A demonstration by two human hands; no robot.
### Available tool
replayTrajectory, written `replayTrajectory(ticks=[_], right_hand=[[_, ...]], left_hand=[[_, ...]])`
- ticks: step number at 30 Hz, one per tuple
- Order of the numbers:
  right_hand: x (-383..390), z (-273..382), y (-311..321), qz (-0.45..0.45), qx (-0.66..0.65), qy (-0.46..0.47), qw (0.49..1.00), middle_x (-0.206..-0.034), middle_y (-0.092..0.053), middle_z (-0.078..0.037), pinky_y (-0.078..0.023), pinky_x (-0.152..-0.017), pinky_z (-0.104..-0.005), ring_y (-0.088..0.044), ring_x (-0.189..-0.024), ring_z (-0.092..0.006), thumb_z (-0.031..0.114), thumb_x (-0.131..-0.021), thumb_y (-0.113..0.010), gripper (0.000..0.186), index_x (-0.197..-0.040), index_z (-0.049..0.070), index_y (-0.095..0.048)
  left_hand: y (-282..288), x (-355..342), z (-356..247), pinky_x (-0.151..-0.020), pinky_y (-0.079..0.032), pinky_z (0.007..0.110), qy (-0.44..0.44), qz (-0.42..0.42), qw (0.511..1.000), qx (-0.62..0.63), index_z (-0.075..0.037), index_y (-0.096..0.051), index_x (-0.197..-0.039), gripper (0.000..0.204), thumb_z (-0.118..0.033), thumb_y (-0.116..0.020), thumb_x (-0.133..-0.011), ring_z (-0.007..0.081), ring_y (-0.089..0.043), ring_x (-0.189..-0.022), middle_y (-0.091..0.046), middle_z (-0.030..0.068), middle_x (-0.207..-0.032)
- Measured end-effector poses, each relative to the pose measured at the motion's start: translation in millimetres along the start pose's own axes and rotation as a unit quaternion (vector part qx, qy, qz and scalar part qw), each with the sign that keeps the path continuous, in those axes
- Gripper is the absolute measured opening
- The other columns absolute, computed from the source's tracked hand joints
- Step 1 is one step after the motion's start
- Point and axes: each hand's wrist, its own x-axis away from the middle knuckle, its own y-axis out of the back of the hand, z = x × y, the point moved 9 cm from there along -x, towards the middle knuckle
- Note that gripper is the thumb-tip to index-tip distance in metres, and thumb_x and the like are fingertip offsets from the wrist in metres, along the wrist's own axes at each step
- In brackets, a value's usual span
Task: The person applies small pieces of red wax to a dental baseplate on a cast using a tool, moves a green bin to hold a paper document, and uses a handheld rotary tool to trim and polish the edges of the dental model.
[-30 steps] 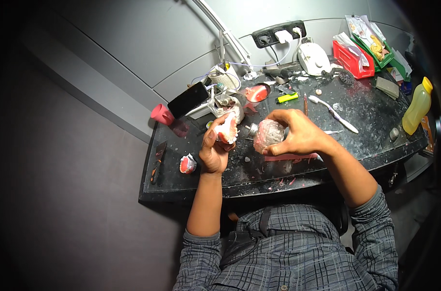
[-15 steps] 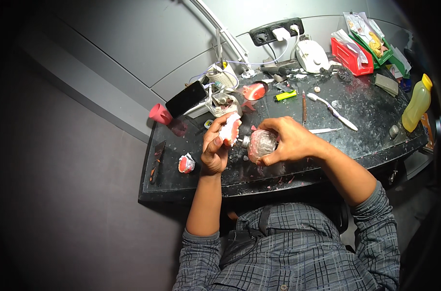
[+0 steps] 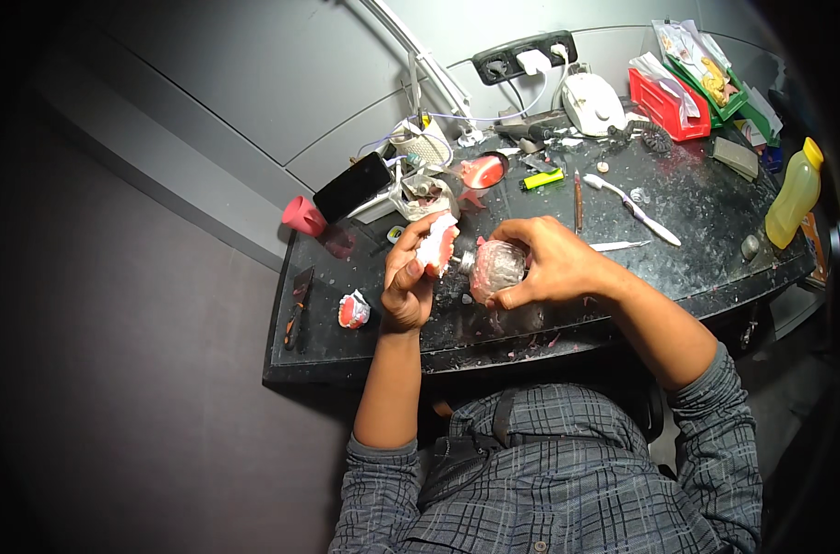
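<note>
In my left hand [image 3: 403, 288] I grip a dental model [image 3: 435, 246], white plaster with a red-pink wax rim facing right. My right hand [image 3: 563, 263] is wrapped round a small round glass spirit lamp [image 3: 498, 273], smeared with pink and tilted on its side. Its metal neck points left, close to the wax; whether they touch, or a flame burns, I cannot make out. A second model [image 3: 353, 310] of white plaster and red wax lies on the black bench [image 3: 346, 349], left of my left wrist.
A wax knife [image 3: 297, 309] lies at the bench's left end. Behind my hands are a phone [image 3: 353, 185], a dish of red wax [image 3: 483, 172] and a yellow-green lighter [image 3: 542, 179]. Rightward lie a toothbrush [image 3: 634, 211], a carver [image 3: 621, 246] and a yellow bottle [image 3: 795, 196].
The spirit lamp's neck has tipped very slightly upward beside the model's wax. Both hands keep their holds and almost the same places.
</note>
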Motion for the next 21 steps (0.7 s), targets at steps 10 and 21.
replayTrajectory(ticks=[10,21], right_hand=[[-0.7,-0.2,-3.7,0.004,0.001,0.007,1.0,-0.093,-0.072,-0.023,-0.055,-0.083,-0.0371,-0.072,-0.088,-0.0293,0.029,-0.057,-0.086,0.07,-0.11,-0.01,-0.064],[-0.8,-1.1,-3.3,0.012,-0.009,-0.001,1.0,-0.096,-0.071,-0.023,-0.055,-0.083,-0.0376,-0.071,-0.089,-0.0292,0.029,-0.056,-0.085,0.069,-0.11,-0.01,-0.064]], left_hand=[[0.9,0.8,0.2,-0.08,-0.05,0.026,0.001,-0.005,1.0,0.0,0.01,-0.043,-0.139,0.101,-0.059,-0.073,-0.072,0.0168,-0.059,-0.105,-0.059,0.0143,-0.123],[2.2,0.6,3.3,-0.081,-0.051,0.027,0.008,-0.002,1.0,0.0,0.01,-0.044,-0.139,0.101,-0.059,-0.073,-0.071,0.0169,-0.059,-0.106,-0.059,0.0141,-0.123]])
